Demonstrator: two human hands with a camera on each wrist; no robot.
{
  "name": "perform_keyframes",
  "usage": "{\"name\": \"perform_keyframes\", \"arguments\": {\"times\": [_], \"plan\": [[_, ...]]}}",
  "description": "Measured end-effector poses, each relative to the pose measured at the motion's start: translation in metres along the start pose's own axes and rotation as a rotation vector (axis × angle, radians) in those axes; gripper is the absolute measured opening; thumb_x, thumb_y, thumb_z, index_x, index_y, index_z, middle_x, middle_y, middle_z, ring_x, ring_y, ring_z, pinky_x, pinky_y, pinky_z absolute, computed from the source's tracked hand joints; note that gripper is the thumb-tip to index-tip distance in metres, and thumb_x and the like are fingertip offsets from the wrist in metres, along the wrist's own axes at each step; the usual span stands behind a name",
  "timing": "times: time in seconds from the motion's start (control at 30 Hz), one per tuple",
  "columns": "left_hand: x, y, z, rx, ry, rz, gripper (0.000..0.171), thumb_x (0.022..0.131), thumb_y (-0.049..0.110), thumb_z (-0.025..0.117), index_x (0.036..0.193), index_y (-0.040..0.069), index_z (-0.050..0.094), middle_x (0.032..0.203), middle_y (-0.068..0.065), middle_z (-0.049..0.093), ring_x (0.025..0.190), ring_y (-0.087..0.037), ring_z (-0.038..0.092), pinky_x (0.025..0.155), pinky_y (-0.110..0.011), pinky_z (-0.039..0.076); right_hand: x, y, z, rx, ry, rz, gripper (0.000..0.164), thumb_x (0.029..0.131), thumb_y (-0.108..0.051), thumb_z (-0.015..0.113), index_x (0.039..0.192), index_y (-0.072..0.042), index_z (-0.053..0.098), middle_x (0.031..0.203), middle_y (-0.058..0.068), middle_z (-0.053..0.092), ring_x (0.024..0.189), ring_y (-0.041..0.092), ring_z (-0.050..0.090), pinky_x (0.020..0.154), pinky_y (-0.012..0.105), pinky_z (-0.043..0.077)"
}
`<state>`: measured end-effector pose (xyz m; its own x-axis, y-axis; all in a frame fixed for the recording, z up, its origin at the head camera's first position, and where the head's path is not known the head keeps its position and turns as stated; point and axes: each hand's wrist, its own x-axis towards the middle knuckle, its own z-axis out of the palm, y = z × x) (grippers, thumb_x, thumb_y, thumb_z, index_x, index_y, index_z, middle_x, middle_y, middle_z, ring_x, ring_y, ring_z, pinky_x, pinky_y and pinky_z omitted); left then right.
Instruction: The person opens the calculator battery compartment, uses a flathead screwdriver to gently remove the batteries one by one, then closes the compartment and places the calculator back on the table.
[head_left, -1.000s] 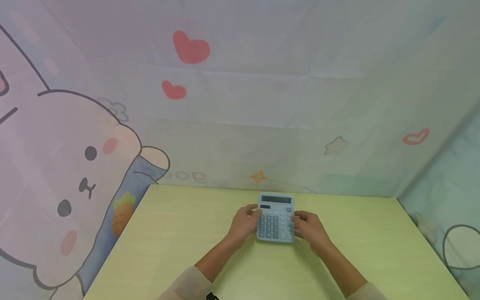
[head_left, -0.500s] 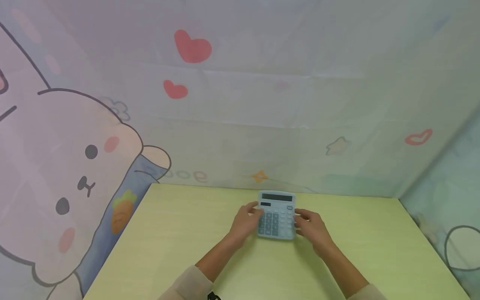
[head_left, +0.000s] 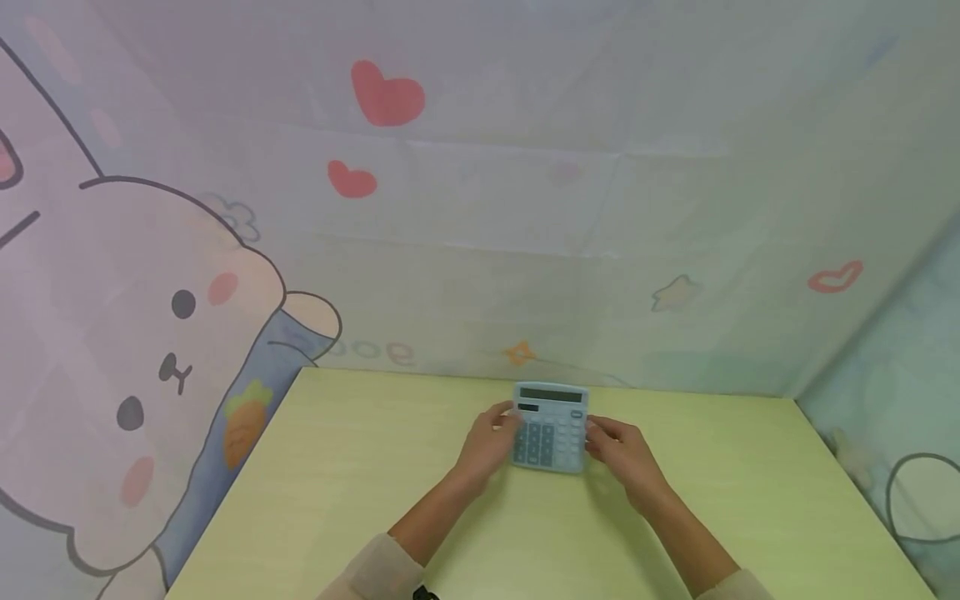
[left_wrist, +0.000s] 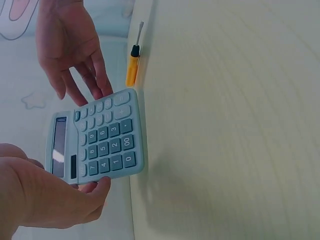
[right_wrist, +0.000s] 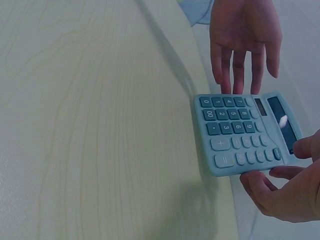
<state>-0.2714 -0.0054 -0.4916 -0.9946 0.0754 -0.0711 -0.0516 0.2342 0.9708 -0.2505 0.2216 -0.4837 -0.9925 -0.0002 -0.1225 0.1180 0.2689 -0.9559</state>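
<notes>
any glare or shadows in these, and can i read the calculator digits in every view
Left wrist: white glare on the dark rectangular display of the light-blue plastic calculator, digits readable; right wrist: similar glare, digits readable, soft shadow on the pale wood-grain table; head: digits too small and soft to read, faint table shadows.

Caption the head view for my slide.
Left hand and right hand hold a pale blue calculator over a table.

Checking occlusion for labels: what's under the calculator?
Table shows beside the calculator. The left hand and right hand grip its sides, some of each hidden beneath it. Its underside and anything directly under it are covered.
</notes>
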Motion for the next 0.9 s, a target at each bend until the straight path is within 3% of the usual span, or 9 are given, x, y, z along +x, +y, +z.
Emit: {"name": "perform_keyframes", "arguments": {"times": [0.23,0.5,0.9], "plan": [[-0.0005,0.0023,-0.0014,-0.012,-0.001,-0.006,0.058,0.114,0.048,0.042,0.154,0.007,0.054,0.151,-0.021,0.055,0.141,-0.045,0.050,0.113,-0.063,0.040,0.0019,0.0022,-0.0012,0.018,0.028,0.018,0.050,0.114,-0.025,0.048,0.149,0.012,0.051,0.138,0.030,0.062,0.130,0.044,0.061,0.110,0.050,0.049],[-0.0010,0.0043,-0.0019,-0.013,0.008,-0.003,0.060,0.113,0.050,0.042,0.154,0.008,0.053,0.149,-0.020,0.057,0.138,-0.044,0.053,0.111,-0.062,0.043,0.0028,0.0008,-0.0042,0.035,0.027,0.015,0.057,0.114,-0.037,0.050,0.144,0.011,0.057,0.127,0.027,0.065,0.126,0.043,0.063,0.111,0.052,0.049],[-0.0021,0.0053,-0.0009,-0.012,0.004,0.024,0.058,0.114,0.047,0.041,0.153,0.006,0.053,0.148,-0.020,0.056,0.138,-0.045,0.051,0.112,-0.064,0.041,0.0035,-0.0001,-0.0053,0.059,0.063,0.003,0.058,0.115,-0.038,0.048,0.142,0.011,0.059,0.126,0.027,0.067,0.118,0.036,0.068,0.107,0.046,0.052]]}}
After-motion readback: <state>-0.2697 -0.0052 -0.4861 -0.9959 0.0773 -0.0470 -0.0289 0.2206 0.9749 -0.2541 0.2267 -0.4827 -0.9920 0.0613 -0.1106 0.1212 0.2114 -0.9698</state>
